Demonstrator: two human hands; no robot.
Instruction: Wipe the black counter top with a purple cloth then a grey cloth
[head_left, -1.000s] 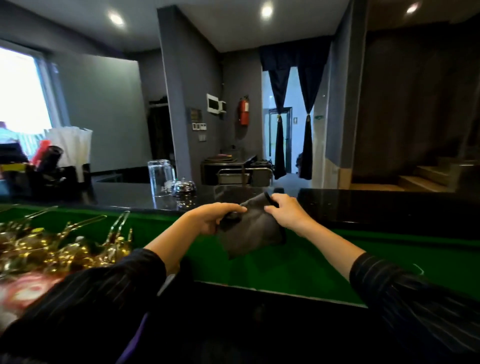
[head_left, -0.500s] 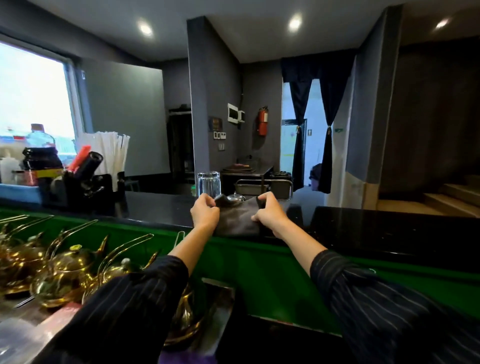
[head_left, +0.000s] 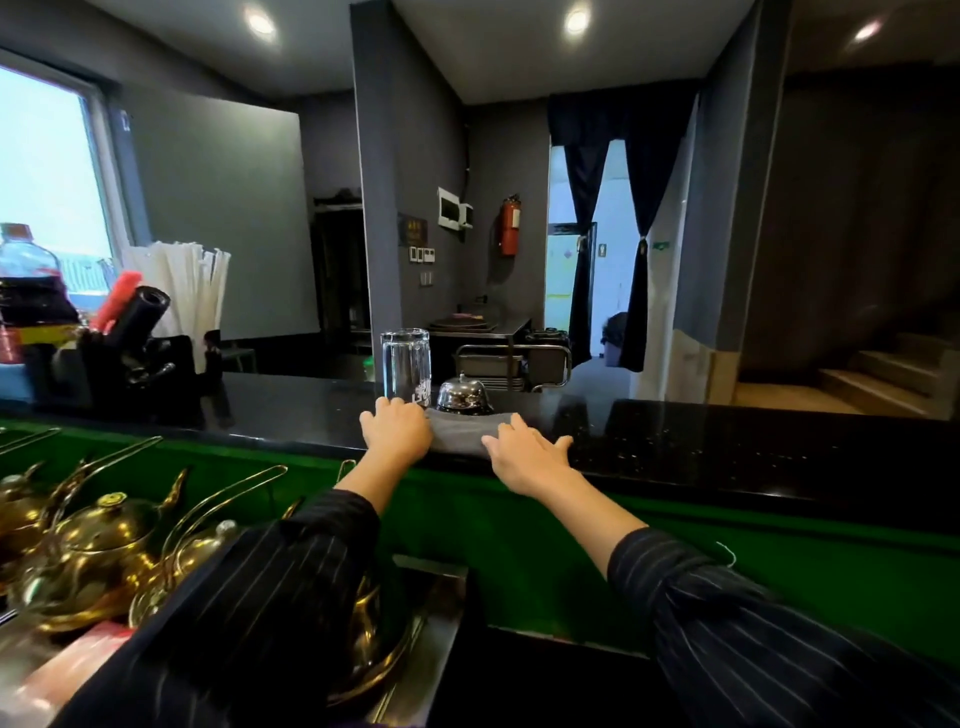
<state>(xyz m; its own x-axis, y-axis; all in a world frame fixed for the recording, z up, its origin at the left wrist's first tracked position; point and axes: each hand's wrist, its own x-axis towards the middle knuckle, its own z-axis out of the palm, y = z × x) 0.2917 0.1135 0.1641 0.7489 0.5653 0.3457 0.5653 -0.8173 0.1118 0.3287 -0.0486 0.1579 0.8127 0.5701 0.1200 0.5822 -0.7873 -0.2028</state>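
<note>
The flat grey fabric cloth (head_left: 460, 435) lay on the glossy black stone counter top (head_left: 727, 441), at its near edge, held down at both ends. The left hand (head_left: 397, 431) rested flat on its left end, fingers together, and the right hand (head_left: 524, 452) lay on its right end, fingers spread. A tall clear drinking glass (head_left: 405, 364) stood just beyond the left fingertips, with a domed silver service bell (head_left: 462, 396) just behind the cloth. A forward or leftward sweep would likely topple the glass or shove the bell.

looks like a restaurant service bar: black counter top (head_left: 727, 441), call bell (head_left: 461, 395), straws (head_left: 182, 291), brass teapots (head_left: 98, 545).
</note>
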